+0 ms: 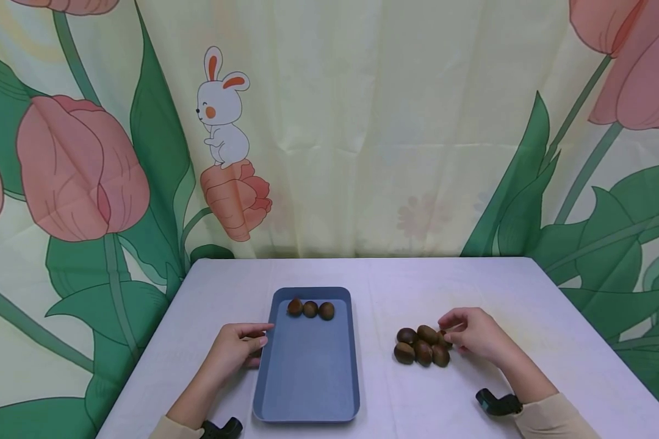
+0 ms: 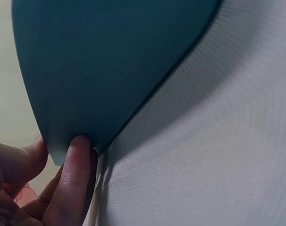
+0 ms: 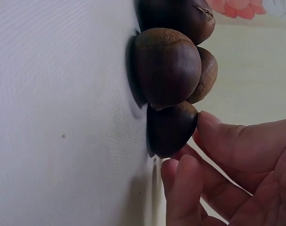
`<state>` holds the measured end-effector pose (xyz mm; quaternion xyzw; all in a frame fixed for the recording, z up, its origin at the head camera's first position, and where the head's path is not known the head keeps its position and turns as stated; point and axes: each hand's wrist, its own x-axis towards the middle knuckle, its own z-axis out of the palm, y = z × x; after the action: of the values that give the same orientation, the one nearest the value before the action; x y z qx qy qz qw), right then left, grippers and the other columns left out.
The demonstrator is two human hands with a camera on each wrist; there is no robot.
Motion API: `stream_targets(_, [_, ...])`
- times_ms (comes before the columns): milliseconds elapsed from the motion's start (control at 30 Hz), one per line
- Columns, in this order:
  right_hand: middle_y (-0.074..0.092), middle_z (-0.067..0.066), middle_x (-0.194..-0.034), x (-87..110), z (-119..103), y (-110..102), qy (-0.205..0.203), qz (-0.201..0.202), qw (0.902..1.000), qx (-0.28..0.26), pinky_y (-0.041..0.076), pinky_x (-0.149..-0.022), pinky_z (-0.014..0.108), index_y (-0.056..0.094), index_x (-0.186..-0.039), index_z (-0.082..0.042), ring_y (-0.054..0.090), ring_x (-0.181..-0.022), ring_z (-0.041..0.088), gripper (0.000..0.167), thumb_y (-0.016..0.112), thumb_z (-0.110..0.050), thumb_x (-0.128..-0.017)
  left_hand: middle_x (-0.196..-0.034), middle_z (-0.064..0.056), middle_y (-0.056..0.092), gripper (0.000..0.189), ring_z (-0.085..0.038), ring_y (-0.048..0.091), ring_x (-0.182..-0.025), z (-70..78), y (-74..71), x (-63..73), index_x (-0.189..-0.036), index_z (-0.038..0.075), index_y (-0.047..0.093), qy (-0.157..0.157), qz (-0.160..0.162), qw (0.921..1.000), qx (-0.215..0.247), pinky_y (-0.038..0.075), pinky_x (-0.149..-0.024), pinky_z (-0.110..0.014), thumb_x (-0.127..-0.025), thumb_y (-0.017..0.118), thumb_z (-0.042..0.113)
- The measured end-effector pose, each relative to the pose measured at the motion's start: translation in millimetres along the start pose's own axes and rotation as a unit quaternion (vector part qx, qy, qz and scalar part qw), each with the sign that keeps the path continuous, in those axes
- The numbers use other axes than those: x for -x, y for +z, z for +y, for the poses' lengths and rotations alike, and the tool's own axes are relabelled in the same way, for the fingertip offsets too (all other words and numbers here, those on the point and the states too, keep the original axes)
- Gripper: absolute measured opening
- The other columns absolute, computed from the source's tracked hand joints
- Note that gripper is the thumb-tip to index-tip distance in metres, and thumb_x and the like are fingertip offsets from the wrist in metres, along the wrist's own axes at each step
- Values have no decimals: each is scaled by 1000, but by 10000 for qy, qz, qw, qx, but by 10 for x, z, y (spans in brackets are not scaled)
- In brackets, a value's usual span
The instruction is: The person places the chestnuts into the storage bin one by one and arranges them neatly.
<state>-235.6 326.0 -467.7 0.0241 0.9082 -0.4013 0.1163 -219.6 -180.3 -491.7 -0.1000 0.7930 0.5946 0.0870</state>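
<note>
A blue tray [image 1: 307, 390] lies lengthwise on the table, with a row of three brown chestnuts [image 1: 310, 309] at its far end. My left hand [image 1: 235, 350] holds the tray's left side, the index fingertip at the rim and the thumb [image 2: 77, 155] against the outer wall. Right of the tray, several chestnuts [image 1: 423, 352] sit in a tight cluster. At that cluster's right edge, my right hand [image 1: 475, 334] pinches one chestnut [image 3: 171, 129] between thumb and fingers. This chestnut still lies against its neighbours, low by the cloth, and is partly hidden by the fingers in the head view.
A white cloth [image 1: 384, 396] covers the table. Behind it hangs a curtain [image 1: 362, 122] printed with tulips and a rabbit. A black wrist camera [image 1: 496, 402] is strapped on each wrist, close over the cloth.
</note>
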Motion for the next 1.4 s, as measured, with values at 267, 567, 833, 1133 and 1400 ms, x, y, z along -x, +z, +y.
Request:
stream_targets(267, [76, 12, -112, 13, -5, -28, -43, -116, 9998, 142, 59, -63, 34, 74, -121, -3, 64, -84, 21, 28, 76, 2, -93, -121, -18, 73, 31, -17, 75, -83, 0, -3, 4, -129, 9, 79, -5, 5, 10000, -19, 68, -67, -36, -100, 71, 0])
stream_targets(567, [70, 7, -97, 26, -3, -41, -340, -125, 9990, 275, 57, -66, 29, 76, -116, -3, 61, -87, 22, 29, 82, 3, -88, -123, -19, 72, 31, -17, 74, -85, -3, -1, -2, -128, 9, 80, -17, 37, 10000, 12, 69, -68, -37, -100, 72, -1])
stream_targets(833, [66, 10, -94, 50, 4, -4, -349, -258, 9989, -188, 63, -67, 30, 75, -110, 1, 62, -84, 21, 24, 78, 10, -87, -123, -20, 72, 31, -17, 75, -85, -3, 1, 5, -128, 9, 80, -33, 47, 10000, 12, 69, -68, -37, -99, 72, -1])
stream_targets(1133, [70, 12, -95, 71, -6, 2, -371, -403, 9977, -406, 66, -68, 33, 73, -108, 5, 67, -82, 20, 21, 75, 13, -89, -124, -19, 72, 32, -17, 74, -84, -1, -3, 3, -129, 10, 80, -90, 28, 10000, -26, 68, -68, -36, -100, 72, 0])
stream_targets(1400, [72, 15, -99, 87, -31, -68, -457, -459, 9971, -398, 67, -69, 34, 73, -108, 6, 70, -80, 21, 19, 75, 11, -89, -125, -19, 72, 31, -17, 75, -86, 21, 3, 8, -129, 10, 79, -59, 16, 9999, -87, 69, -69, -37, -100, 73, 1])
